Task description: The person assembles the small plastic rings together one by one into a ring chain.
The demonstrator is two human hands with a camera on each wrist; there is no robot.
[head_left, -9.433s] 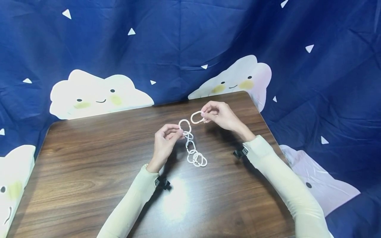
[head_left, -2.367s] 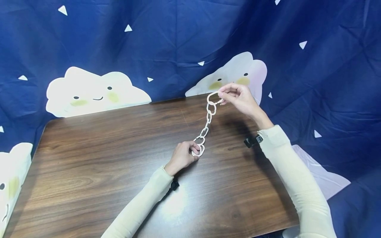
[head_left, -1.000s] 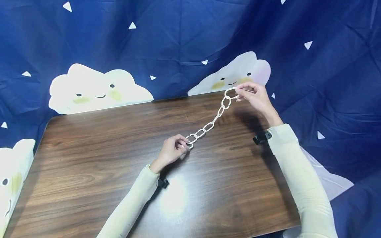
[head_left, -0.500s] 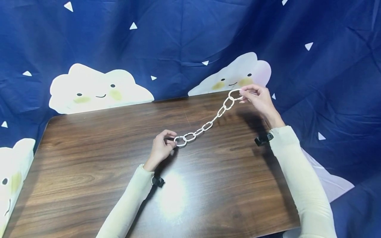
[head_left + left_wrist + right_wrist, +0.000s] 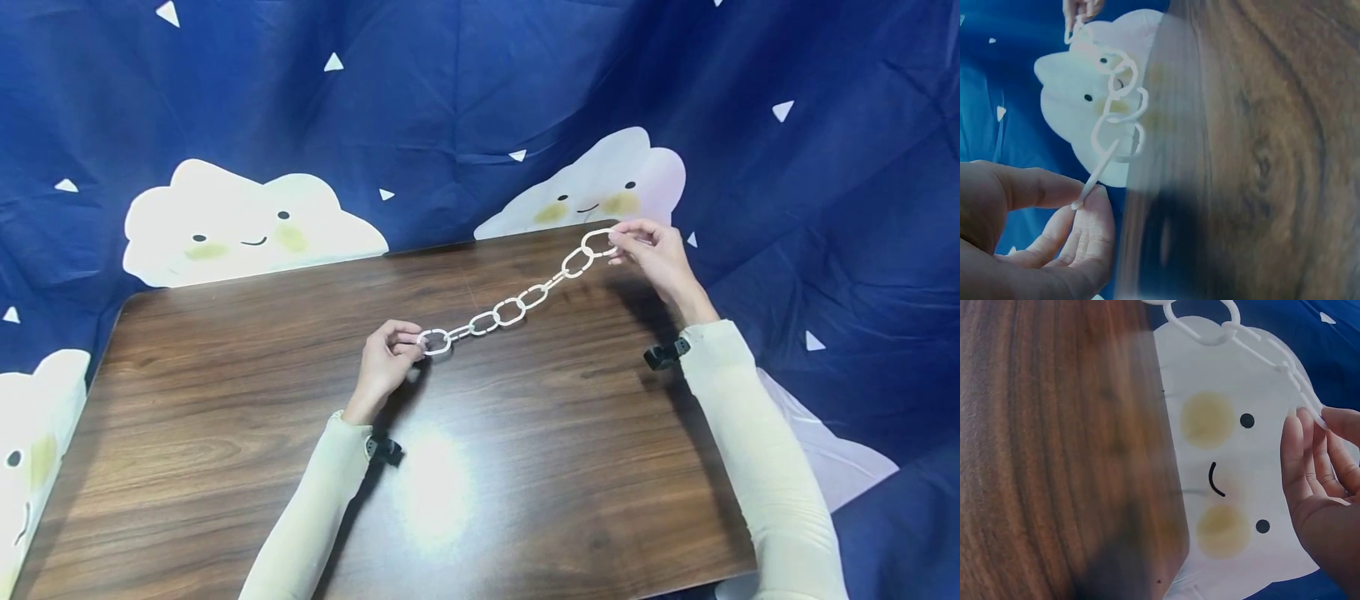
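Note:
A chain of several white plastic links (image 5: 521,305) stretches between the two hands above the table, sloping up to the right with a slight sag. My left hand (image 5: 386,358) pinches its lower end link between thumb and fingers. Farther back and to the right, my right hand (image 5: 660,258) pinches the other end link. In the left wrist view, the end link (image 5: 1099,172) sits between the thumb and fingertips, and the chain runs off toward the other hand. The right wrist view shows the right hand (image 5: 1329,487) with its thumb and fingertips on the link (image 5: 1311,405).
Under the hands is a brown wood-grain table (image 5: 225,400) with a bright light reflection near its front. A blue curtain (image 5: 420,100) with white clouds hangs behind it and along the right side. Small black cameras (image 5: 386,451) sit at both wrists.
Earlier the right hand held a loose link apart from the chain; now that link is joined to the chain. The left hand has since moved left with the other end, pulling the chain straighter.

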